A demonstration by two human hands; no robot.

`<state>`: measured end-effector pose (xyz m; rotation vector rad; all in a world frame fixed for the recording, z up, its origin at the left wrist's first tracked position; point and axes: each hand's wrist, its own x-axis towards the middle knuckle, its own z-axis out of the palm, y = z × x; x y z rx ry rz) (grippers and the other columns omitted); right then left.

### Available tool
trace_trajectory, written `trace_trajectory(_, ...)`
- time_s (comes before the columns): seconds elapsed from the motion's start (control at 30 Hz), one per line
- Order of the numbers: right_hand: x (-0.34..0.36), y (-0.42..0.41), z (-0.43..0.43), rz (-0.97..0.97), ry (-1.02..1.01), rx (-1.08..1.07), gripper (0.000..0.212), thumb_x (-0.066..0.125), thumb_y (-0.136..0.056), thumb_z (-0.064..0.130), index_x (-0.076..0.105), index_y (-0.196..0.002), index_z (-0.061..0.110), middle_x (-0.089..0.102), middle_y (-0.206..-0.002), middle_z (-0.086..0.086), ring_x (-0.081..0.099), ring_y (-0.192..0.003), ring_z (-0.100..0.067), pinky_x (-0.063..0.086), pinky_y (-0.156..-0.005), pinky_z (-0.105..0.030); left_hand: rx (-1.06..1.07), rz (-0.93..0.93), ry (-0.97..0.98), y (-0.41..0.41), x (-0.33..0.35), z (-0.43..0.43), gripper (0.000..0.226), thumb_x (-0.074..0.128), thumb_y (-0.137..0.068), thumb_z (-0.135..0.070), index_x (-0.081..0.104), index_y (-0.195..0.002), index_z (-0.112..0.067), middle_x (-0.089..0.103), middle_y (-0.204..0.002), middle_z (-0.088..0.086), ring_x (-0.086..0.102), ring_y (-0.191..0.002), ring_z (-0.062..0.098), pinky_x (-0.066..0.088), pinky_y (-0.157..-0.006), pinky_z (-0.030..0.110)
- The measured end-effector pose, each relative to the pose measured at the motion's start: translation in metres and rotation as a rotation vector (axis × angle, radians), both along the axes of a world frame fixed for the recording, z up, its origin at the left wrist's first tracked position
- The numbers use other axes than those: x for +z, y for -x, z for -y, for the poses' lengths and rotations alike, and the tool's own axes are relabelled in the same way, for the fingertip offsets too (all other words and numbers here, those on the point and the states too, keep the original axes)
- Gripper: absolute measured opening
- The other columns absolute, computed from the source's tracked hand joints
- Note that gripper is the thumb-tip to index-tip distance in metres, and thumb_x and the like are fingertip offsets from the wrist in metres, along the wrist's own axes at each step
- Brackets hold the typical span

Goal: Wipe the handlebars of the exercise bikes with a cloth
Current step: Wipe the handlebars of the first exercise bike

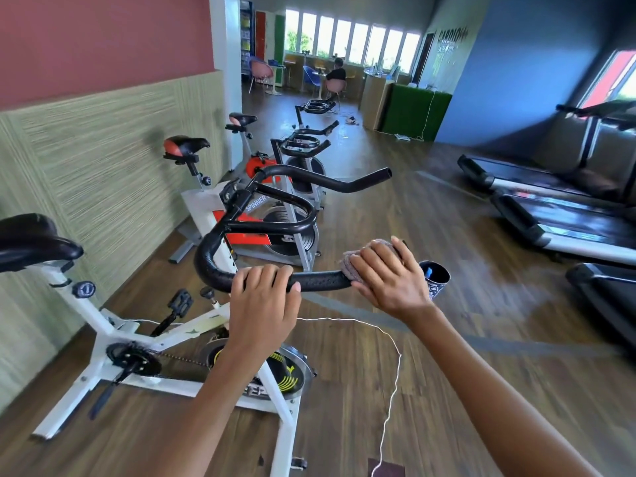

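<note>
**Cup in the path of the wipe**

The left grip (265,297) is closed around the handlebar (320,281), bracing it. The right grip (389,280) wraps the cloth (358,256) over the bar's end. A dark cup (435,277) sits just beyond the right grip, so an outward stroke may knock it.

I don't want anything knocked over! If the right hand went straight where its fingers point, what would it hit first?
Probably the next bike's black handlebar; the right hand, on the cloth, points that way. Depth is unclear.
</note>
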<state>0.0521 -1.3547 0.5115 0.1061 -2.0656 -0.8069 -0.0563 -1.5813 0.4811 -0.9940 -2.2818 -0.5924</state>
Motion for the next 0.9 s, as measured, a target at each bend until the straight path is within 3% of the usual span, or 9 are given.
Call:
trace_trajectory(0.13, 0.024, 0.027, 0.032, -0.11, 0.314, -0.21, 0.033, 0.049, -0.095, 0.031, 0.06, -0.067, 0.016, 0.057, -0.064, -0.003, 0.056, -0.064, -0.028, 0.047, -0.083, -0.039, -0.005, 0.018, -0.003, 0.0, 0.001, 0.002, 0.034, 0.036, -0.096, -0.035, 0.063, -0.104, -0.016, 0.062, -0.089, -0.002, 0.055, -0.087, 0.022, 0.037, -0.088, 0.039)
trace_trajectory(0.2, 0.013, 0.031, 0.044, -0.071, 0.306, -0.163, 0.033, 0.046, -0.097, 0.03, 0.06, -0.071, 0.015, 0.056, -0.067, -0.004, 0.056, -0.066, -0.029, 0.046, -0.082, -0.039, -0.009, 0.015, -0.004, -0.001, 0.0, 0.002, 0.034, 0.037, -0.096, -0.035, 0.063, -0.105, -0.016, 0.062, -0.09, -0.002, 0.055, -0.088, 0.022, 0.037, -0.089, 0.039)
trace_trajectory(0.3, 0.0, 0.009, 0.022, 0.109, 0.042, 0.014, 0.029, 0.048, -0.098, 0.035, 0.067, -0.1, 0.013, 0.062, -0.087, -0.004, 0.06, -0.083, -0.027, 0.048, -0.095, -0.041, -0.006, 0.025, -0.003, -0.001, 0.001, 0.001, 0.033, 0.038, -0.096, -0.035, 0.063, -0.106, -0.016, 0.062, -0.09, -0.003, 0.055, -0.088, 0.022, 0.038, -0.09, 0.039)
trace_trajectory(0.37, 0.015, 0.008, 0.007, 0.108, 0.018, 0.008, 0.029, 0.048, -0.098, 0.035, 0.068, -0.094, 0.015, 0.062, -0.081, -0.002, 0.06, -0.078, -0.026, 0.045, -0.1, -0.041, 0.003, 0.04, 0.01, -0.002, 0.002, 0.0, 0.032, 0.038, -0.096, -0.035, 0.062, -0.107, -0.017, 0.062, -0.092, -0.003, 0.055, -0.089, 0.021, 0.038, -0.09, 0.039)
trace_trajectory(0.47, 0.025, 0.02, 0.022, -0.072, 0.223, -0.169, 0.037, 0.043, -0.099, 0.031, 0.06, -0.069, 0.016, 0.057, -0.064, -0.002, 0.055, -0.065, -0.027, 0.043, -0.099, -0.042, 0.01, 0.041, 0.016, -0.002, 0.001, 0.0, 0.031, 0.039, -0.096, -0.034, 0.062, -0.107, -0.018, 0.062, -0.093, -0.004, 0.055, -0.091, 0.022, 0.038, -0.092, 0.039)
trace_trajectory(0.53, 0.01, 0.024, 0.032, -0.087, 0.259, -0.148, 0.036, 0.042, -0.099, 0.029, 0.061, -0.073, 0.014, 0.057, -0.069, -0.004, 0.057, -0.07, -0.029, 0.044, -0.098, -0.043, 0.012, 0.038, 0.01, -0.003, 0.0, 0.0, 0.03, 0.04, -0.096, -0.033, 0.062, -0.108, -0.017, 0.063, -0.094, -0.003, 0.056, -0.091, 0.023, 0.038, -0.093, 0.04)
trace_trajectory(0.67, 0.004, 0.001, 0.004, 0.136, -0.019, 0.051, 0.031, 0.047, -0.1, 0.034, 0.068, -0.106, 0.012, 0.066, -0.096, -0.004, 0.063, -0.092, -0.028, 0.045, -0.1, -0.043, 0.016, 0.052, 0.02, -0.005, 0.001, 0.0, 0.033, 0.038, -0.095, -0.034, 0.063, -0.109, -0.017, 0.064, -0.097, -0.002, 0.057, -0.094, 0.023, 0.037, -0.095, 0.041)
trace_trajectory(0.8, 0.025, 0.015, 0.011, -0.024, 0.217, -0.143, 0.035, 0.041, -0.101, 0.031, 0.063, -0.078, 0.017, 0.062, -0.071, -0.002, 0.058, -0.07, -0.027, 0.043, -0.098, -0.041, 0.042, 0.088, 0.039, -0.007, 0.002, -0.002, 0.036, 0.037, -0.095, -0.036, 0.063, -0.11, -0.018, 0.065, -0.099, -0.003, 0.057, -0.097, 0.021, 0.034, -0.097, 0.039)
trace_trajectory(0.9, 0.001, 0.017, 0.03, -0.031, 0.259, -0.052, 0.029, 0.045, -0.1, 0.028, 0.063, -0.083, 0.013, 0.059, -0.076, -0.003, 0.057, -0.075, -0.028, 0.043, -0.098, -0.041, 0.064, 0.106, 0.048, -0.009, 0.005, -0.004, 0.037, 0.036, -0.094, -0.037, 0.064, -0.108, -0.017, 0.065, -0.096, -0.003, 0.058, -0.095, 0.021, 0.032, -0.097, 0.038)
